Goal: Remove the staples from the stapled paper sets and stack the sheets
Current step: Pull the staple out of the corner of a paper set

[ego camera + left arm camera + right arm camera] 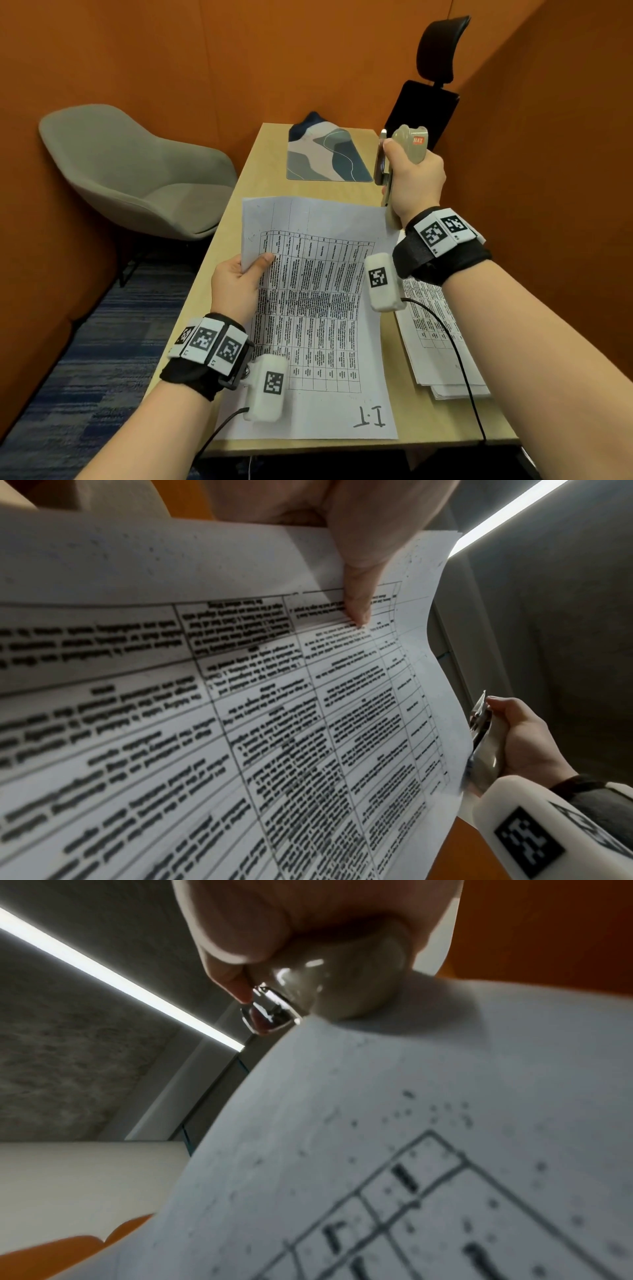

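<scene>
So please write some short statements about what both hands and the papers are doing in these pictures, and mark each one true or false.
1. The left hand pinches the printed table sheets at their left edge. True.
2. The right hand is open and holds nothing. False: it grips a beige stapler-shaped tool with a metal jaw.
3. A second pile of printed sheets lies on the light wooden desk at the right. True.
4. The beige tool lies flat on the desk. False: it is held up in the air.
5. A grey shell-shaped chair stands left of the desk. True.
</scene>
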`<state>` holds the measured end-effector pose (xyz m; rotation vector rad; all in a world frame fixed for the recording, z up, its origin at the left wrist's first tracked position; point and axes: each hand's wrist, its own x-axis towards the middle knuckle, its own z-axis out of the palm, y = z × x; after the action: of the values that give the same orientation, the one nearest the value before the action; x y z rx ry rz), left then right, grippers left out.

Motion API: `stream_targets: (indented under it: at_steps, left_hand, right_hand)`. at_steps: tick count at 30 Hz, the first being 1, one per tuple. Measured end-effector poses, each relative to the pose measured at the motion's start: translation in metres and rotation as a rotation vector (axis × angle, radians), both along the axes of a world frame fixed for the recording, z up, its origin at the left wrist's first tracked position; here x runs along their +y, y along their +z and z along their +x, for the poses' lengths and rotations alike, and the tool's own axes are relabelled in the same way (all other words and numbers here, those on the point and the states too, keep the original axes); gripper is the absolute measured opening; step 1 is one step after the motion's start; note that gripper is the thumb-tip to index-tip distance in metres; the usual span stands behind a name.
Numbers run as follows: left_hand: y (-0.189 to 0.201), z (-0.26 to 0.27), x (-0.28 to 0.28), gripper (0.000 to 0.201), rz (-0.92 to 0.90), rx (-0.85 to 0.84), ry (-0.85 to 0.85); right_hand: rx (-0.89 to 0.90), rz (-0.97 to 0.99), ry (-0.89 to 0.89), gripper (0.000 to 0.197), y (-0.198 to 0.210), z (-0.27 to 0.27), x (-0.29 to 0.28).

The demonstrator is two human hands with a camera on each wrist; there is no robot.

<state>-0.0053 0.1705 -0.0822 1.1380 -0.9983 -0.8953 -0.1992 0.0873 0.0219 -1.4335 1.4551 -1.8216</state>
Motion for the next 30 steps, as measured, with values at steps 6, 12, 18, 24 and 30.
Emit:
stream_targets:
  at_steps: [6, 12, 18, 24, 30]
  left_hand:
    - [0.0, 0.005, -0.007, 0.012, 0.015, -0.006, 0.014]
    - [0.0, 0.006, -0.01, 0.01, 0.022, -0.019, 0.026]
    - [-0.001, 0.001, -0.013, 0.019, 0.044, -0.011, 0.02]
    - [-0.001, -0.001, -0.014, 0.022, 0.051, 0.0, 0.015]
    - [0.005, 0.003, -0.024, 0.02, 0.052, -0.025, 0.044]
  right_hand:
    - [-0.242, 0.003, -0.024, 0.022, 0.006, -0.016, -0.002]
    - [0.013, 0.472, -0.301, 0.055, -0.004, -0.08, -0.007]
    - [0.987, 1.103, -0.042, 0.028, -0.07, -0.115, 0.008]
    - [0.963, 0.993, -0.023, 0.047, -0.09, -0.104, 0.013]
    - [0.317, 0.671, 0.418, 0.05, -0.07, -0.046, 0.049]
